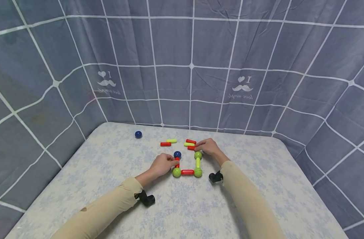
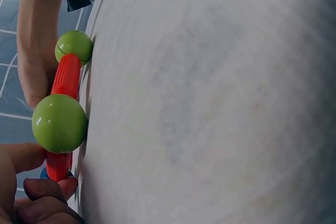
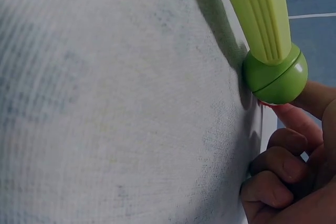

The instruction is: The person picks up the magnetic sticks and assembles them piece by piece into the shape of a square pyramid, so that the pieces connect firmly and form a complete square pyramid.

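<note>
Rods and balls form a three-sided frame on the table. My left hand pinches the red rod of its left side, between a blue ball and a green ball. Another red rod joins that to a second green ball, from which a yellow-green rod leads up to a third green ball. Just beyond this one, my right hand has thumb and forefinger on a loose red rod, mostly hidden behind the ball in the right wrist view.
Beside the right fingertips lie another red rod and a yellow-green rod. Farther left are a red rod and a yellow-green rod. A loose blue ball sits near the back left edge. Grey gridded curtains surround the patterned tabletop.
</note>
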A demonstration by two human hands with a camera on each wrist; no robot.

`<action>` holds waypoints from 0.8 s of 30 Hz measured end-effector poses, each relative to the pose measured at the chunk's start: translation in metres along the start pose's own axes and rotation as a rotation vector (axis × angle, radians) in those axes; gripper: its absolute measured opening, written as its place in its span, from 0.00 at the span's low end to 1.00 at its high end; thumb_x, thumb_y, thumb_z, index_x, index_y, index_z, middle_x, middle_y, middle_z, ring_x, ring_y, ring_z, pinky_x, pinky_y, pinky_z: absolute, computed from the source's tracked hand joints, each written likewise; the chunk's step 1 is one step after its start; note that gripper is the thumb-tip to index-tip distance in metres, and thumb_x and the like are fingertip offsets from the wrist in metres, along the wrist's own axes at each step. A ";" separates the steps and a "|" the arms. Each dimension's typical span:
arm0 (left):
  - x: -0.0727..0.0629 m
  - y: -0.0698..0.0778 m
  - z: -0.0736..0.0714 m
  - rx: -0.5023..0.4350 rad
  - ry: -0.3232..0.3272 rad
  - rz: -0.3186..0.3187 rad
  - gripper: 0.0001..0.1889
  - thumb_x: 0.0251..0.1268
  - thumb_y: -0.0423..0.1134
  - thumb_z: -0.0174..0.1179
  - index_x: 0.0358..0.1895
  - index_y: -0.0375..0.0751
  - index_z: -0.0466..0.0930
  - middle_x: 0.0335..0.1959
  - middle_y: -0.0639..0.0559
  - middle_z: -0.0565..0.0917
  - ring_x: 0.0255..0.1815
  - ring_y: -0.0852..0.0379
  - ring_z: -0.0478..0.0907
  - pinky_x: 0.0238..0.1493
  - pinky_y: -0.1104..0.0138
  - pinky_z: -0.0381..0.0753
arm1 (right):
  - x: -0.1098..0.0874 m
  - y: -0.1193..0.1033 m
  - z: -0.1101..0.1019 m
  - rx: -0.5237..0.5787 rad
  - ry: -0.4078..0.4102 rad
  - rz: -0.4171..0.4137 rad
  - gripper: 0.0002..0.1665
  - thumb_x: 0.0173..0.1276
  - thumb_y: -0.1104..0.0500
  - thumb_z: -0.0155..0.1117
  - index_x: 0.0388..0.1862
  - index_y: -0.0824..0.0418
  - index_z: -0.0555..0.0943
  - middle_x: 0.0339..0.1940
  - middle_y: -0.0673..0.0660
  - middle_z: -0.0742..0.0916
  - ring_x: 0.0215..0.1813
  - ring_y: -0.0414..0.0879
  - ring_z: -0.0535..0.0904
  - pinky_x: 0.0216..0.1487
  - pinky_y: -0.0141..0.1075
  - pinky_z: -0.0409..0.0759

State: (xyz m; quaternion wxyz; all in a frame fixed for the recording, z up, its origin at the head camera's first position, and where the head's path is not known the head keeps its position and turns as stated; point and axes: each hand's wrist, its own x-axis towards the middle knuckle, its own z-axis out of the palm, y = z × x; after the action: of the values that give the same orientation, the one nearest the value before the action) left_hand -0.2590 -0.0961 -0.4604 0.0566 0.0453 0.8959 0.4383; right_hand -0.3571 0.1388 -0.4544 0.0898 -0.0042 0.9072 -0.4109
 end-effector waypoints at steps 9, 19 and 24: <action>0.001 -0.002 0.000 -0.003 -0.003 0.003 0.11 0.68 0.46 0.64 0.37 0.41 0.88 0.23 0.53 0.80 0.24 0.60 0.69 0.27 0.68 0.67 | 0.000 -0.001 -0.001 -0.009 0.000 -0.007 0.12 0.63 0.56 0.72 0.45 0.57 0.91 0.58 0.59 0.85 0.46 0.49 0.73 0.45 0.38 0.71; 0.001 -0.001 0.000 -0.003 -0.002 -0.017 0.11 0.68 0.46 0.64 0.38 0.41 0.88 0.23 0.54 0.79 0.25 0.59 0.70 0.28 0.68 0.68 | -0.009 -0.004 -0.010 0.003 -0.031 -0.035 0.13 0.64 0.56 0.71 0.46 0.56 0.90 0.54 0.58 0.84 0.36 0.48 0.70 0.33 0.35 0.67; 0.002 -0.001 0.000 -0.004 -0.003 -0.018 0.11 0.67 0.46 0.65 0.37 0.41 0.88 0.23 0.54 0.80 0.25 0.59 0.70 0.28 0.68 0.68 | -0.016 -0.009 -0.012 -0.017 -0.043 -0.054 0.13 0.64 0.54 0.72 0.46 0.55 0.91 0.58 0.58 0.84 0.44 0.49 0.73 0.40 0.38 0.69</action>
State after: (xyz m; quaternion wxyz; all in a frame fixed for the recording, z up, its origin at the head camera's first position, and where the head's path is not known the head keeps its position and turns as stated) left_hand -0.2610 -0.0961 -0.4615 0.0619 0.0376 0.8954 0.4393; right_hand -0.3444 0.1434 -0.4372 0.0980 -0.0383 0.9082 -0.4051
